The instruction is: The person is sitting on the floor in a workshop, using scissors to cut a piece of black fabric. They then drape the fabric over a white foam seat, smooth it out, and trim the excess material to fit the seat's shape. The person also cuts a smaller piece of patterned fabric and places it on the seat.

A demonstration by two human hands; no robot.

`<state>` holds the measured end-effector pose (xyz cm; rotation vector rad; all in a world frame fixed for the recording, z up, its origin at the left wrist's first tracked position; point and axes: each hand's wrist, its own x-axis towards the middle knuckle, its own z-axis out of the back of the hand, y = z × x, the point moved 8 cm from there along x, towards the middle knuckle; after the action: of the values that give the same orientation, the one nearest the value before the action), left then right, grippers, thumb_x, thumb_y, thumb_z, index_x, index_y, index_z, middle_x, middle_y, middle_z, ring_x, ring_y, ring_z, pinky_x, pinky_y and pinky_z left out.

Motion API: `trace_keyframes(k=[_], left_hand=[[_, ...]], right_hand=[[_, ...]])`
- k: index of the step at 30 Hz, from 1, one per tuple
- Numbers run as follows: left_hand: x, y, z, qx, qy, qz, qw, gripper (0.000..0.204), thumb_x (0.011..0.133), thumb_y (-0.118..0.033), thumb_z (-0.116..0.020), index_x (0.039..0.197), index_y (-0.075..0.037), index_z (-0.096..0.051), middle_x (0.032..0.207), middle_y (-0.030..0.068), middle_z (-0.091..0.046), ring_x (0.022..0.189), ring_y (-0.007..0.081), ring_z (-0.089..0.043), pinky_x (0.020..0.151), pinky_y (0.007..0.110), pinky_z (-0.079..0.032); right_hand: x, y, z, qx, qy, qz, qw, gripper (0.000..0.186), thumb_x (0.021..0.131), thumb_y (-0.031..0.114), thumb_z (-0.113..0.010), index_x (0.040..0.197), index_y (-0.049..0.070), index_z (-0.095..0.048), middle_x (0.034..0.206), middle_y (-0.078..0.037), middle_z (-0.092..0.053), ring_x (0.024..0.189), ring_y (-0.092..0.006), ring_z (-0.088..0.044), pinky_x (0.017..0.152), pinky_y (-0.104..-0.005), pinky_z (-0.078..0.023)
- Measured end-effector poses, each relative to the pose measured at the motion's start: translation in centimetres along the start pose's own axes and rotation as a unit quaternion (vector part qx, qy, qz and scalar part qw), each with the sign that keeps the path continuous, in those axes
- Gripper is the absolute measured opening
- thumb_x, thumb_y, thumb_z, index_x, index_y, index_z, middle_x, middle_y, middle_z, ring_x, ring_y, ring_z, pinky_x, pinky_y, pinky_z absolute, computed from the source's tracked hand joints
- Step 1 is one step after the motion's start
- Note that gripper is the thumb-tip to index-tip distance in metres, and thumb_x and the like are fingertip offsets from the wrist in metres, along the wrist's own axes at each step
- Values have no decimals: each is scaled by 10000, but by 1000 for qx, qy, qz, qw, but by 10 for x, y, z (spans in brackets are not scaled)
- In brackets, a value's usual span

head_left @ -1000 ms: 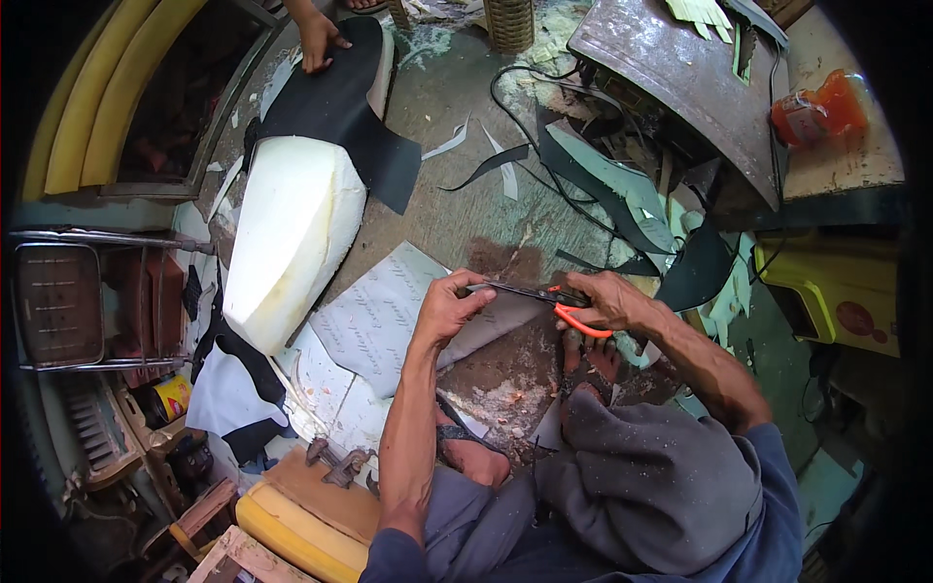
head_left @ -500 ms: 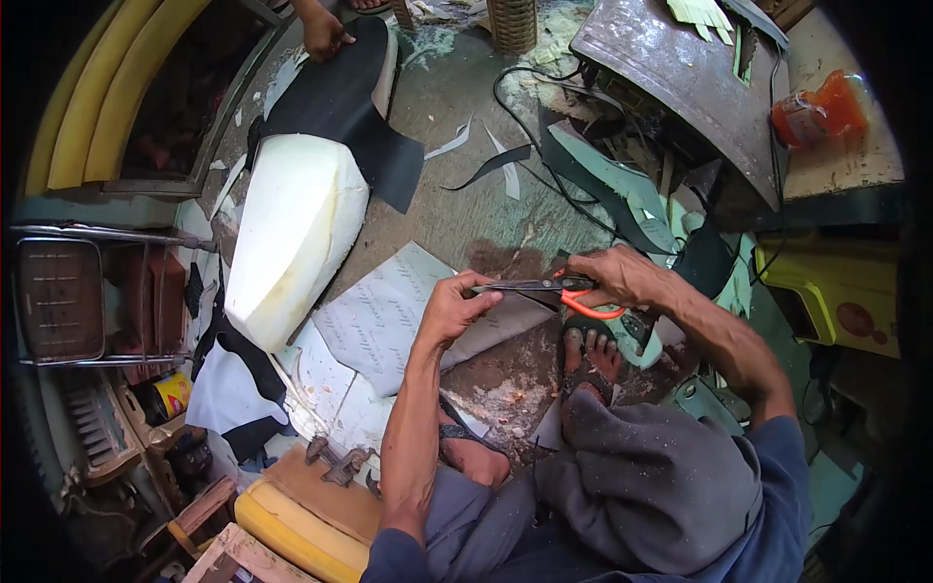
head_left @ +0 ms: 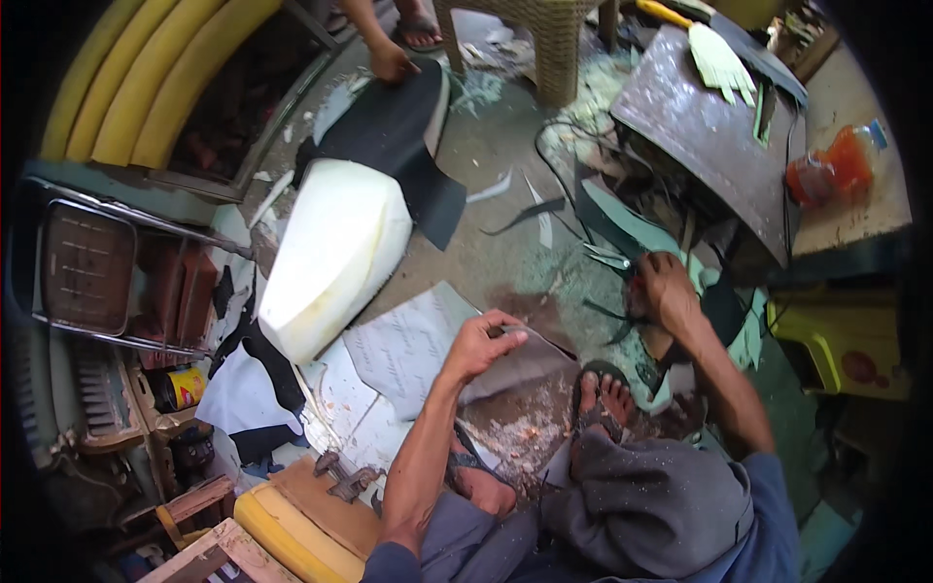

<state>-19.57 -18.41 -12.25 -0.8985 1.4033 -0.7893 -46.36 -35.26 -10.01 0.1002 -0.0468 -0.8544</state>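
Note:
My left hand (head_left: 486,346) pinches the edge of a grey-backed sheet (head_left: 398,340) with faint print, which slopes down to the floor. Farther right, my right hand (head_left: 667,291) is closed around the handles of a pair of scissors (head_left: 607,257); the blades point left and stand slightly apart. Most of the handle is hidden by my fingers. Below the scissors is a thin dark strip (head_left: 606,313). A white foam seat pad (head_left: 335,253) lies beyond the sheet, and a black cover piece (head_left: 379,131) overlaps its far end. Another person's hand (head_left: 394,63) rests on that black piece.
At the right is a metal-topped bench (head_left: 700,126) with a pale glove (head_left: 719,63). An orange bottle (head_left: 834,165) lies beside it. A woven stool (head_left: 557,58) stands at the back. Scraps and a cable lie on the floor. Wooden frames and a metal chair (head_left: 92,267) crowd the left.
My right hand has moved right and away from my left hand, taking the scissors off the sheet's edge. The left hand still pinches the sheet. The whole view has shifted slightly.

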Motion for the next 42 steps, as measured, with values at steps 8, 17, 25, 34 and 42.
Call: trace_keyframes(k=[8,17,25,34,42], left_hand=[[-38,-58,48,242,32,-116,963,490,895,-266,-778,1321,-75,-627,1224,105,-626,1030,209,-616,823,322,-534],[-219,42,471,162,-555,121,807,646,962,-420,-635,1449,-27,-476,1419,155,-560,1246,298,-578,1024,393,-467],[-194,88,414,-152,-534,17,832,835,918,-610,-646,1509,-112,-330,1469,144,-440,1321,336,-482,964,506,-513],[-181,116,99,-275,-340,61,897,641,947,-395,-719,1333,-77,-318,1312,164,-416,1127,306,-575,785,435,-598],[-175,84,106,-284,-309,30,907,306,1025,-322,-611,1192,-81,-525,1027,56,-586,904,164,-617,715,314,-530]], right_hand=[[-9,175,18,461,199,65,862,399,921,263,-701,1245,42,-627,903,-262,-673,838,-460,-665,752,-463,-538],[-1,154,179,458,225,138,849,236,963,221,-689,1094,25,-678,754,-168,-628,646,-295,-597,628,-388,-469],[22,165,305,416,135,-24,899,721,856,89,-733,1499,57,-408,1174,-181,-703,1020,-191,-697,860,-345,-541],[18,143,330,573,-4,-76,816,224,878,70,-657,1058,-57,-700,955,-42,-692,804,-52,-592,715,-196,-461],[79,267,253,576,129,183,786,842,961,213,-701,1620,100,-191,1453,-290,-526,1237,-328,-633,980,-422,-537]])
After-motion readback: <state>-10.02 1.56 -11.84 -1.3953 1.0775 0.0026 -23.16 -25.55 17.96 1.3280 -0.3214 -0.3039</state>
